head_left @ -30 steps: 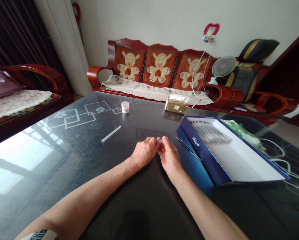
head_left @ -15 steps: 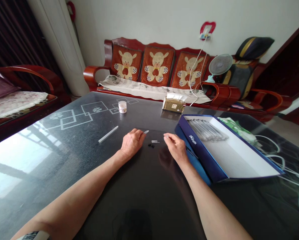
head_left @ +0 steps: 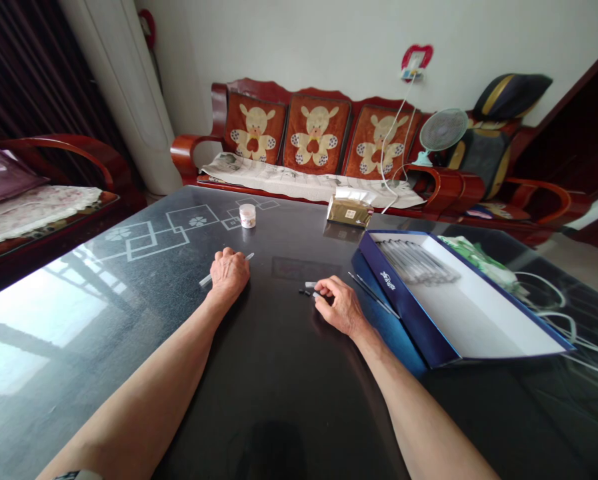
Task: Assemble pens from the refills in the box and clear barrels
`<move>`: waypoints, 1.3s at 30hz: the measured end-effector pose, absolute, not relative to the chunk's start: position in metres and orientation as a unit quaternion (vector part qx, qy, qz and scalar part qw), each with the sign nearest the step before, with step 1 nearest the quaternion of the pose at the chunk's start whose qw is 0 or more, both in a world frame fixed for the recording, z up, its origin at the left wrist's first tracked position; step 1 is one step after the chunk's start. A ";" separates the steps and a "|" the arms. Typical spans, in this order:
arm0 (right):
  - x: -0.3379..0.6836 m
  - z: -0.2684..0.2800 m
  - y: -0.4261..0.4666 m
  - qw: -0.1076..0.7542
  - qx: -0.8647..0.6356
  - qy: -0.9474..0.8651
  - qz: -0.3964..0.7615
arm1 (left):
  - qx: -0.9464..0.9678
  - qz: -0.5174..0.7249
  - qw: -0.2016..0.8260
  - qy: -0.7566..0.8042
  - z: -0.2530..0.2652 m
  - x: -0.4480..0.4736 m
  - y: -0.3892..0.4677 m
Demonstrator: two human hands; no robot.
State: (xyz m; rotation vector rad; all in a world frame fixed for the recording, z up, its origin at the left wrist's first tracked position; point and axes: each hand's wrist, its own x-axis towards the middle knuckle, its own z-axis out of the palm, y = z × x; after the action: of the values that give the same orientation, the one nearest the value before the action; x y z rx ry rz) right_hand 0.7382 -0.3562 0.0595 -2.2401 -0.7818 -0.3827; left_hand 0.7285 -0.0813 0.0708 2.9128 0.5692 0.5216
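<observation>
My left hand [head_left: 230,275] is closed over the left side of the table, with the pale tip of a clear pen barrel [head_left: 249,256] sticking out at its right. Partly under that hand lies another clear pen barrel [head_left: 206,280]. My right hand [head_left: 343,305] rests low at the middle, thumb and forefinger pinched around a small clear piece, its kind hard to make out. Right by those fingertips are a clear pen cap [head_left: 309,285] and small black pieces [head_left: 304,291]. Two thin dark rods [head_left: 373,293] lie beside the right hand, along the box.
A blue box [head_left: 416,327] with a white inside holds several clear pens [head_left: 413,260] at the right. Behind stand a tissue pack [head_left: 349,211] and a small white jar [head_left: 247,216]. Green-and-white cloth [head_left: 479,263] and white cables [head_left: 553,320] lie beyond the box.
My left hand has moved left with the pen barrel, over the barrel lying there. My right hand has come down and left to the small pieces, uncovering the dark rods.
</observation>
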 end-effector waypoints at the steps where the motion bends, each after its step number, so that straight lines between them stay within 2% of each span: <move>1: 0.738 0.059 -0.356 0.352 -0.872 -0.306 -0.150 | 0.965 0.171 0.067 0.189 0.071 0.728 -0.080; 5: 0.740 0.055 -0.356 0.325 -0.877 -0.317 -0.155 | 0.963 0.173 0.080 0.192 0.070 0.727 -0.076; 19: 0.738 0.059 -0.356 0.341 -0.850 -0.376 -0.143 | 0.954 0.169 0.114 0.219 0.068 0.726 -0.065; 26: 0.735 0.060 -0.355 0.411 -0.833 -0.342 -0.140 | 0.954 0.169 0.110 0.220 0.063 0.730 -0.063; 31: 0.742 0.072 -0.353 0.470 -0.824 -0.254 -0.190 | 0.956 0.176 0.086 0.216 0.065 0.728 -0.068; 33: 0.754 0.089 -0.361 0.437 -0.836 -0.241 -0.228 | 0.956 0.190 0.074 0.212 0.066 0.728 -0.070; 36: 0.786 0.118 -0.392 0.341 -0.873 -0.201 -0.287 | 0.950 0.229 0.060 0.204 0.065 0.728 -0.073; 39: 0.823 0.133 -0.437 0.224 -0.932 -0.097 -0.268 | 0.944 0.279 0.061 0.165 0.063 0.729 -0.079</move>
State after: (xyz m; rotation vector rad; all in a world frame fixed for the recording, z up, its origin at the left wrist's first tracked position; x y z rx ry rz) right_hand 0.8230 -0.4374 0.1328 -2.5731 -0.2672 -0.7403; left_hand 0.7291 -0.0787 0.0629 2.8557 0.4987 0.8426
